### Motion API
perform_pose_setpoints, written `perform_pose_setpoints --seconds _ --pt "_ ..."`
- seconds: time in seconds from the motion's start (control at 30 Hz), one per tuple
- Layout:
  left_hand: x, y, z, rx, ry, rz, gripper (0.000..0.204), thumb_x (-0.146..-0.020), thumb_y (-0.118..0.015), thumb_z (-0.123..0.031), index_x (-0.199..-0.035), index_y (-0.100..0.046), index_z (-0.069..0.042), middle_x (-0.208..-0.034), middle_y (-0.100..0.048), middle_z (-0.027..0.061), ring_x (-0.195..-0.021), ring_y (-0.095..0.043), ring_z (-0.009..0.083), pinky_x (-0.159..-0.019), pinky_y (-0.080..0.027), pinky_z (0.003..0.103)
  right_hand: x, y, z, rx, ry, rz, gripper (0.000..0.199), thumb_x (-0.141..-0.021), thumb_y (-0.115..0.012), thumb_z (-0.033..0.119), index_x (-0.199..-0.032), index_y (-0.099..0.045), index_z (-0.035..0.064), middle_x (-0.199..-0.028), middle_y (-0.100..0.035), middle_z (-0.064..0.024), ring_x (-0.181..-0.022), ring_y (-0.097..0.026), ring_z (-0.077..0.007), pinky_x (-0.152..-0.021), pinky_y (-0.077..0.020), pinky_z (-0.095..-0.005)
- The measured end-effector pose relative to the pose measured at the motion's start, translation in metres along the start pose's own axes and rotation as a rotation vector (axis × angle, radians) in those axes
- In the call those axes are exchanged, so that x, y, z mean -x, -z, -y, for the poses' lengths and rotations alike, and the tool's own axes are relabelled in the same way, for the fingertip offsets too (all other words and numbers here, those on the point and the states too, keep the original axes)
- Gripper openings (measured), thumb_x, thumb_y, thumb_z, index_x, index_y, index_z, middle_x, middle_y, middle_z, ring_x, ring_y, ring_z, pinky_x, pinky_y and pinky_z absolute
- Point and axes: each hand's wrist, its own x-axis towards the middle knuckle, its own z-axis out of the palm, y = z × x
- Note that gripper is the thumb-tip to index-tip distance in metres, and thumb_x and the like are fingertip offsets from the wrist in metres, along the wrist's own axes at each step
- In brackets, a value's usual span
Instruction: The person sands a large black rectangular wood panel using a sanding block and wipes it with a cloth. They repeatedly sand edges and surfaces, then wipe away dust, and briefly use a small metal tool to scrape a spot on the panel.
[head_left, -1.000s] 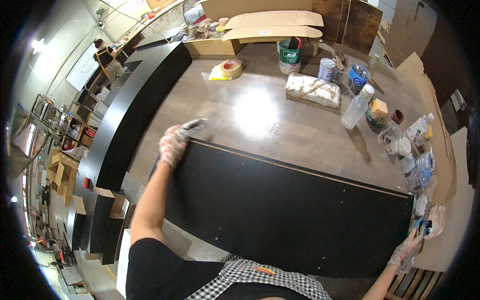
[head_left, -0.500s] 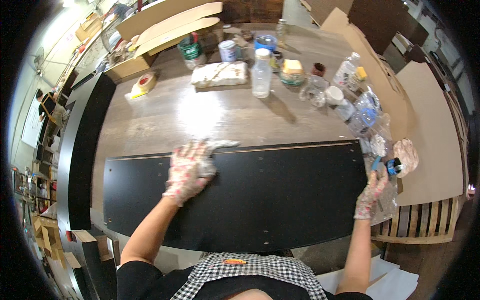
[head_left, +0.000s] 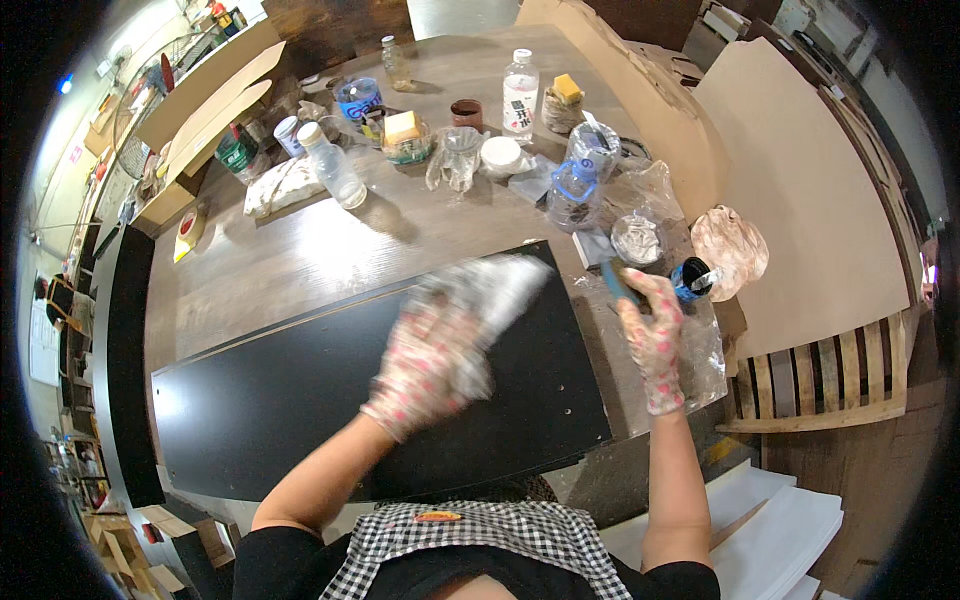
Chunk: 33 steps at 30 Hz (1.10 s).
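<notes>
Since half a second ago my left hand (head_left: 432, 362) has swept rightward along the black panel (head_left: 300, 400) toward its right end, and it is blurred with motion. It is in a flowered glove, closed over a pale crumpled cloth (head_left: 497, 288) that lies pressed on the panel's smooth matte face. My right hand (head_left: 652, 340), gloved the same, is well apart from the left, just off the panel's right end, fingers wrapped round a thin blue-handled tool (head_left: 617, 283) whose tip I cannot make out. The panel is a long flat board with a pale edge strip and a few small drilled holes near my right wrist, lying on the grey wood-grain table (head_left: 300, 260). Just beyond my right hand sit a small dark jar with a blue band (head_left: 691, 277), a crumpled pinkish bag (head_left: 732, 243) and clear plastic sheeting (head_left: 703, 345), which crowd that end. Farther beyond my hands stand a clear plastic bottle (head_left: 333, 168), another clear bottle with a white cap (head_left: 520, 93), a blue-handled water jug (head_left: 578, 172) and a yellow sponge (head_left: 403, 127). Right of my right hand a slatted wooden pallet (head_left: 810, 375) lies under a large tan board (head_left: 810, 180).
</notes>
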Motion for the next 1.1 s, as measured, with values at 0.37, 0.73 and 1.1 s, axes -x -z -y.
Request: perform_pose_setpoints --seconds 0.37,0.73,1.1 --pt "-0.005 0.012 0.040 -0.095 0.499 -0.064 0.075 -0.073 -0.076 -0.024 -0.140 -0.046 -0.012 -0.140 -0.048 0.0104 -0.135 -0.038 0.0300 -0.116 -0.020 0.048 -0.040 -0.046 -0.019 -0.003 0.089 0.291 0.035 -0.078 -0.071 0.007 -0.113 -0.066 0.0093 -0.107 -0.063 -0.0127 -0.100 -0.062 -0.0319 -0.086 -0.0503 -0.0385" --pt "-0.004 0.008 0.047 -0.121 0.486 -0.064 0.076 -0.072 -0.075 -0.022 -0.141 -0.045 -0.011 -0.141 -0.047 0.0129 -0.136 -0.037 0.0315 -0.116 -0.021 0.048 0.048 0.042 -0.024 -0.068 0.098 0.538 0.052 -0.072 -0.076 0.000 -0.120 -0.064 0.0144 -0.111 -0.064 -0.0122 -0.102 -0.064 -0.0290 -0.084 -0.0535 -0.0381" --pt "0.002 -0.001 0.053 -0.137 0.445 -0.130 0.065 -0.081 -0.068 -0.021 -0.141 -0.044 -0.009 -0.138 -0.050 0.0150 -0.132 -0.041 0.0326 -0.116 -0.021 0.048 0.062 0.033 -0.013 -0.076 0.086 0.366 0.045 -0.072 -0.078 0.004 -0.114 -0.065 0.0122 -0.110 -0.064 -0.0127 -0.100 -0.063 -0.0323 -0.085 -0.0526 -0.0389"
